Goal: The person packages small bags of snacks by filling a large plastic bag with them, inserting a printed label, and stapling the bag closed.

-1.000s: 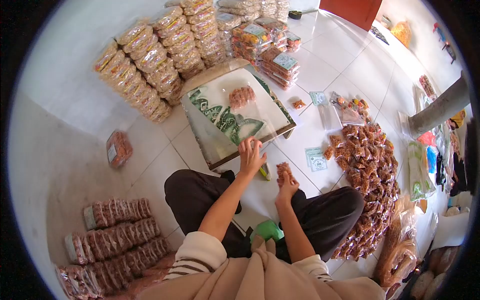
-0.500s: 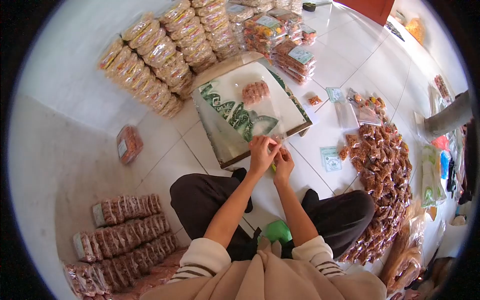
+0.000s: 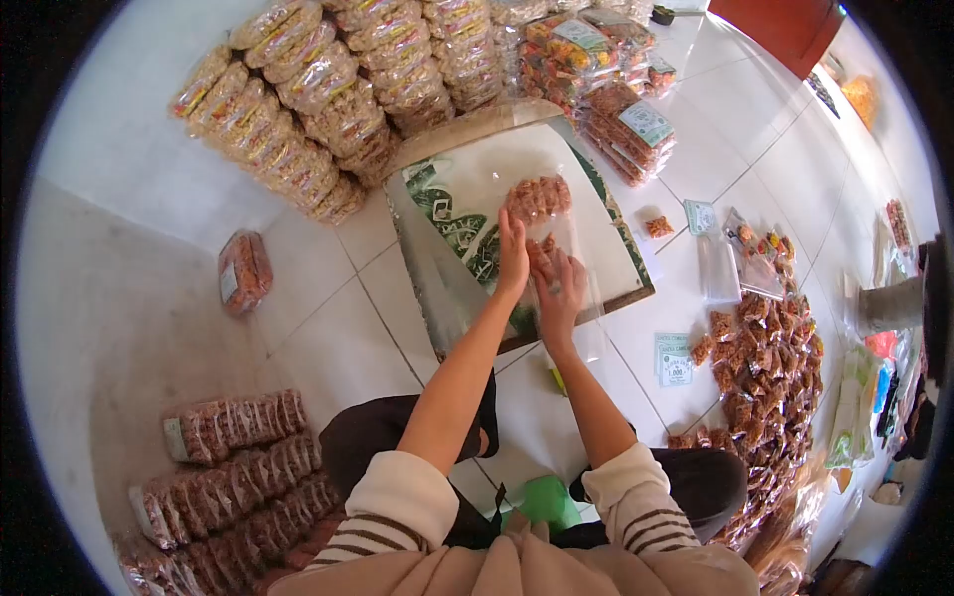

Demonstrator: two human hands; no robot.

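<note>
Right hand nearer, touching small brown snack bundle, fingers spread; left hand alongside, fingers together; pinch unclear. Crosswise brown row just beyond, in clear plastic bag on white-and-green table.

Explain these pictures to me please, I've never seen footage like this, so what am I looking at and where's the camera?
There's no machine here, just a person's two bare hands. All the pictures come from one camera worn on the head, looking forward and down. In front is a low table. On it, a cluster of reddish-brown pieces lies with clear plastic around it. The right hand has its fingers at a second cluster; how firmly it grips is hard to tell. The left hand is beside them. On the floor are a heap of small packets and tall stacks of bags.
</note>
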